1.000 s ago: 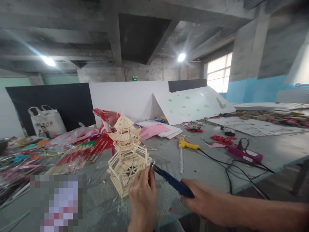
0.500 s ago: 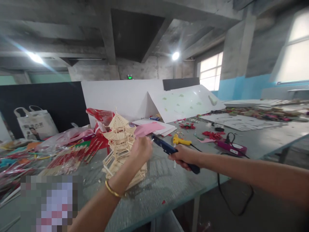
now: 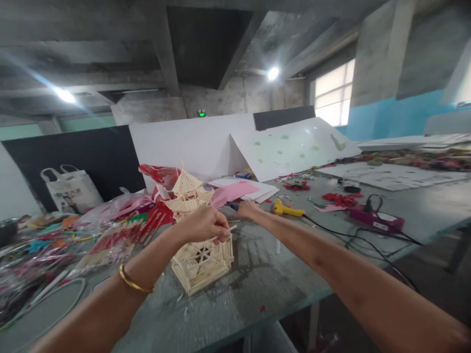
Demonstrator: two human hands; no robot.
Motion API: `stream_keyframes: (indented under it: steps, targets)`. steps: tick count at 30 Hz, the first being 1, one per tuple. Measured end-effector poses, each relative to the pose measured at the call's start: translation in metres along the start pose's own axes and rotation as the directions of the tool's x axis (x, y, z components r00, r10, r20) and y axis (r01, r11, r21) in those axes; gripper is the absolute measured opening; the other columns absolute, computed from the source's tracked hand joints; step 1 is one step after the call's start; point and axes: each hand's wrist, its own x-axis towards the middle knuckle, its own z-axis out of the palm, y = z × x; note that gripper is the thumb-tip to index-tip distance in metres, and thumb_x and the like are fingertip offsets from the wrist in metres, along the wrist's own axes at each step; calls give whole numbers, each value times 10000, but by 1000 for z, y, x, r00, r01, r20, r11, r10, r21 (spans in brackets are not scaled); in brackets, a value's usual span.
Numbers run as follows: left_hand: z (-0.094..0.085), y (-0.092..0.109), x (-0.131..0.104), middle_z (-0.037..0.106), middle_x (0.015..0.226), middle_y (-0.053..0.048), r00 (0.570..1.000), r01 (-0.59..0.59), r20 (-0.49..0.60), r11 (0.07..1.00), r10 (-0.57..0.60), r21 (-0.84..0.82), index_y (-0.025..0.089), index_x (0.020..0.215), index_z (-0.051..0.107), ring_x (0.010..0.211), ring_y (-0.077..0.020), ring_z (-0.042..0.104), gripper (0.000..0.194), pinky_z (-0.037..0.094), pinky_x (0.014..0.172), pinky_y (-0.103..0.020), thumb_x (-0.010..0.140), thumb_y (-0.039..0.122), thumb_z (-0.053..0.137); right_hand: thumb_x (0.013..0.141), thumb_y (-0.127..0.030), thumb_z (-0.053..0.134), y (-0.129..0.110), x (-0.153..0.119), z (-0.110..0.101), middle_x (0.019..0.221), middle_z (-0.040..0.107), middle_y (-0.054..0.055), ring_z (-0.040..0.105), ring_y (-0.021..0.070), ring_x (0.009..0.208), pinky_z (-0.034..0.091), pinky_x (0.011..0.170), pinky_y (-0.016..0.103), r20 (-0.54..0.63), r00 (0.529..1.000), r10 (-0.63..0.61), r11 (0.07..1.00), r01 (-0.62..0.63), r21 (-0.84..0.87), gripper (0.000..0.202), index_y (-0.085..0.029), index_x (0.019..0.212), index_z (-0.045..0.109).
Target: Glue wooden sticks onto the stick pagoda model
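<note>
Gripping a dark blue tool (image 3: 232, 206), the right hand (image 3: 249, 210) is reaching far across the table (image 3: 279, 289), only the tool's front end poking out past the fingers, right by the edge of a pink sheet (image 3: 235, 191). And over on the other side, the left hand (image 3: 208, 224) is hovering with its fingers curled together; whether anything is sitting in that pinch, we can't tell from here! A gold bracelet (image 3: 131, 282) is circling that wrist.

Just behind and below the left hand, the pale stick pagoda (image 3: 202, 264) is standing upright on the table, its pointed roof showing above the knuckles, its railed base spreading out beneath them, the middle tiers partly hidden.

Right of the right forearm, a yellow glue gun (image 3: 289, 210) is lying on its side, its black cord (image 3: 342, 238) trailing rightward, near a purple power strip (image 3: 377, 219). Red scraps (image 3: 340, 200) are lying between the gun and the strip. Out to the left, red-and-pale sticks (image 3: 110, 240) are lying in clear plastic, and behind them a white bag (image 3: 75, 191) is standing against a black panel (image 3: 110, 147).
</note>
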Motion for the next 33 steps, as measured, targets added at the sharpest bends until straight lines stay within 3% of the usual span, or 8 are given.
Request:
stream_keyframes:
  steps: [5, 9, 16, 23, 33]
  targets:
    - [7, -7, -9, 541, 476, 36, 991, 51, 115, 994, -62, 96, 146, 562, 601, 455, -82, 475, 148, 334, 476, -195, 671, 209, 523, 791, -503, 534, -1, 7, 26, 1242, 485, 134, 428, 287, 1150, 337, 928, 495, -73, 997, 30, 997, -35, -73, 502, -125, 1121, 552]
    - [10, -10, -11, 496, 438, 54, 991, 52, 113, 989, -68, 138, 149, 527, 586, 446, -74, 452, 157, 314, 484, -198, 665, 177, 516, 774, -587, 475, 2, 8, 32, 1200, 518, 201, 430, 335, 1129, 330, 897, 483, -128, 991, -29, 997, 19, -80, 578, -96, 1049, 611]
    - [10, -9, -17, 486, 411, 60, 991, 94, 71, 977, -109, 190, 153, 497, 581, 433, -62, 426, 183, 276, 478, -188, 668, 142, 516, 865, -496, 327, 7, 1, 12, 1159, 532, 251, 453, 337, 1097, 322, 883, 425, -253, 962, -98, 994, 85, -62, 573, -38, 1093, 587]
    - [11, -14, -18, 479, 407, 63, 994, 77, 60, 971, -93, 226, 149, 480, 573, 437, -59, 406, 198, 268, 490, -196, 669, 150, 512, 865, -476, 332, 8, -11, -5, 1092, 582, 224, 516, 305, 1028, 358, 837, 370, -275, 946, -169, 985, 153, -77, 525, -61, 1032, 607]
    - [14, -23, -12, 483, 403, 55, 995, 55, 72, 972, -73, 229, 153, 446, 552, 433, -66, 412, 223, 286, 493, -201, 665, 155, 509, 867, -444, 356, -13, -43, -15, 1060, 608, 196, 546, 278, 997, 354, 833, 321, -293, 892, -344, 939, 321, -124, 466, -77, 1008, 605]
